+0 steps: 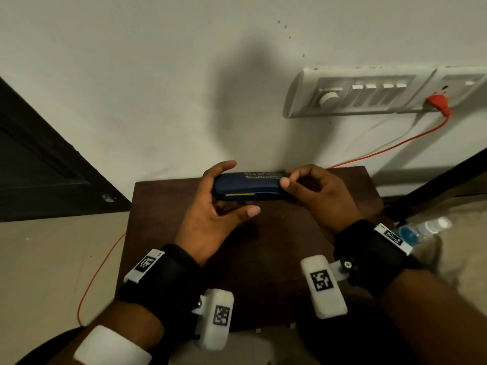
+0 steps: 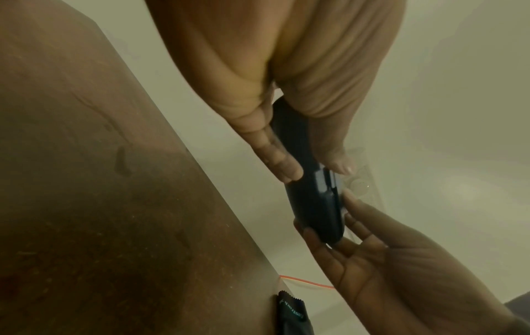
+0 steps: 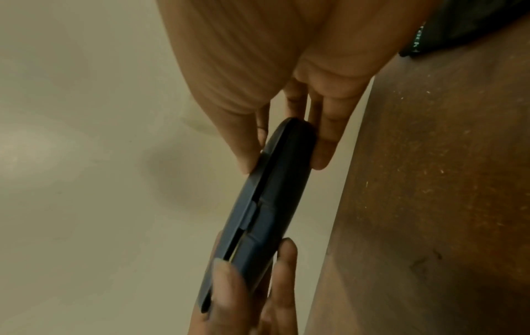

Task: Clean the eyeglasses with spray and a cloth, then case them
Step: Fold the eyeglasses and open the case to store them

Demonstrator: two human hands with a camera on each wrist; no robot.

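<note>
A dark blue eyeglasses case (image 1: 247, 187) is held level above the brown table (image 1: 263, 259), one end in each hand. My left hand (image 1: 224, 188) grips its left end, fingers over the far side and thumb underneath. At the right end my right hand (image 1: 295, 180) pinches it between thumb and fingers. In the right wrist view the case (image 3: 272, 204) shows a narrow gap along its seam. The dark cloth (image 2: 292, 315) lies on the table's far edge. A clear spray bottle (image 1: 427, 227) lies to the right of the table. The eyeglasses are not visible.
The white wall (image 1: 158, 101) stands directly behind the table. On it is a switchboard (image 1: 369, 93) with an orange plug (image 1: 437, 102), whose cord runs down behind the table. A dark door (image 1: 39, 167) is at the left.
</note>
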